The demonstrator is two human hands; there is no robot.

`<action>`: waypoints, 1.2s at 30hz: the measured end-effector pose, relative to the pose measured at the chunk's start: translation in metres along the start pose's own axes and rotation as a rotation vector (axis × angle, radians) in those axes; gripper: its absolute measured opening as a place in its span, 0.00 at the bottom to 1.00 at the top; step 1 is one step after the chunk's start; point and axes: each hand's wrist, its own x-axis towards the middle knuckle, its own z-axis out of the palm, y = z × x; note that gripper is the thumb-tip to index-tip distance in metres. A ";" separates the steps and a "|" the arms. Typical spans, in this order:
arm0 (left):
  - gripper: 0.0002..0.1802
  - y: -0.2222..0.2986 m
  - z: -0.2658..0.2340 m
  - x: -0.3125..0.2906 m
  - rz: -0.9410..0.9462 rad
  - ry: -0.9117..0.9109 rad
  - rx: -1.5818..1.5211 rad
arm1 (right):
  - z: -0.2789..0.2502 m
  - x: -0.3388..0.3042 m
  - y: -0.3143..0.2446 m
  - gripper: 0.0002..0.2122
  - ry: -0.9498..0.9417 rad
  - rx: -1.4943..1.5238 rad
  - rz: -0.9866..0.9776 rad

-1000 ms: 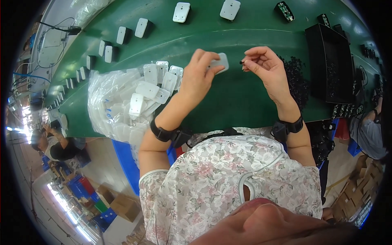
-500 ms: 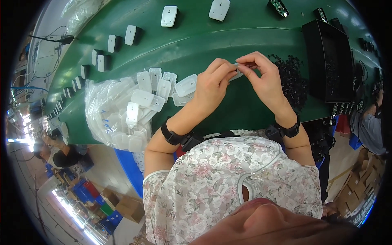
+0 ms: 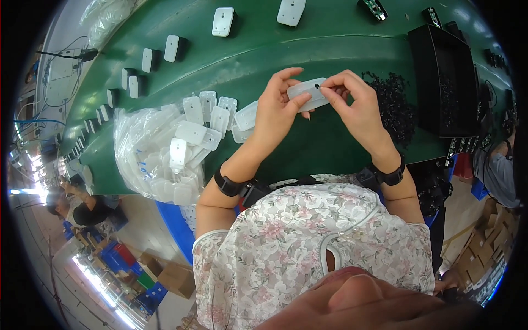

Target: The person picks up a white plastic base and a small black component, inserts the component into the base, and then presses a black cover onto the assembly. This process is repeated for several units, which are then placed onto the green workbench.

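Observation:
Between the thumb and fingers of my left hand [image 3: 279, 105] is a translucent white plastic cover [image 3: 308, 94], its broad face turned up. The fingers of my right hand [image 3: 355, 99] pinch a small black part [image 3: 317, 86] against the cover's upper right end. The exact shape of that black part is too small to make out. Left of my left hand, several loose white covers [image 3: 191, 132] lie on the green table [image 3: 264, 60]. To the right of my right hand spreads a pile of small black parts [image 3: 391, 107].
A clear plastic bag [image 3: 146, 159] of white covers lies at the left. The black box [image 3: 443, 82] stands at the right. White-faced units [image 3: 223, 22] line the far side, and circuit boards [image 3: 375, 9] lie at the far right. A person [image 3: 498, 170] sits beyond the table's right end.
My left hand has turned the cover so its broad face now shows, where before it was mostly hidden in my fingers. The black part at its end has come into sight.

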 end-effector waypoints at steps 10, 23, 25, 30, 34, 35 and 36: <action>0.19 0.008 -0.016 -0.007 -0.426 -0.205 -0.551 | 0.005 0.005 0.021 0.04 0.013 0.414 0.193; 0.08 -0.011 -0.005 -0.005 -0.061 -0.048 -0.100 | 0.006 0.008 0.001 0.03 -0.091 0.076 0.140; 0.08 -0.010 -0.003 -0.007 0.013 -0.035 -0.038 | 0.004 0.010 0.001 0.03 -0.116 0.151 0.227; 0.07 -0.004 0.004 -0.012 0.200 -0.025 0.114 | 0.001 0.013 0.011 0.03 -0.180 0.475 0.395; 0.04 -0.012 0.004 -0.009 0.239 0.002 0.138 | 0.010 0.005 0.015 0.05 -0.148 0.496 0.383; 0.04 -0.014 0.004 -0.009 0.189 0.013 0.101 | 0.013 0.002 0.016 0.06 -0.107 0.427 0.356; 0.04 -0.014 0.002 -0.009 0.189 0.016 0.102 | 0.013 0.000 0.014 0.06 -0.110 0.428 0.355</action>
